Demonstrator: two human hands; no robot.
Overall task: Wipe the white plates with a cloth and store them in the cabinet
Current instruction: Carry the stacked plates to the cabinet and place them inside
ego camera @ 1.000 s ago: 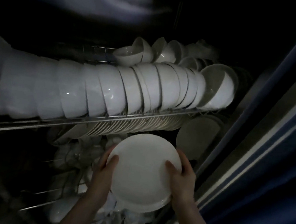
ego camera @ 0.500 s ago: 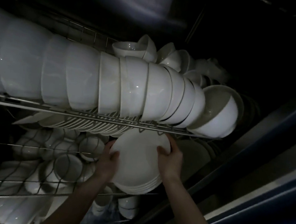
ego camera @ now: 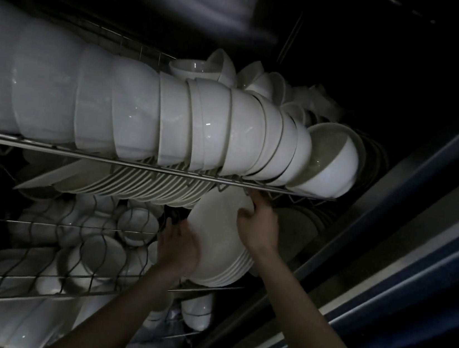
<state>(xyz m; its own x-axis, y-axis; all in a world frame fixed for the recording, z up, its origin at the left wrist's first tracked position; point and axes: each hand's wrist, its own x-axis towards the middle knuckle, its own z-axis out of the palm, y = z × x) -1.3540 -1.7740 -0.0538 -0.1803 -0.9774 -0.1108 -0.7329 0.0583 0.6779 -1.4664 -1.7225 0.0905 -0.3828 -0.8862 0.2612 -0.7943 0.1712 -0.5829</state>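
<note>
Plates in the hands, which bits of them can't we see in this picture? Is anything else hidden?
- Head view: the top edge of the plates is hidden behind the upper rack rail.
- Head view: the left hand has its fingertips lost in shadow beside the plates.
- Head view: the right hand covers part of the plates' right rim.
- Head view: the bowls at far left are blurred.

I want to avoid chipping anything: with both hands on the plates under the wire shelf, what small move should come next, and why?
Probably ease the stack of white plates slightly lower and deeper, toward the row of standing plates. Its top edge sits right at the shelf rail, and the left hand and right hand both grip it.
</note>
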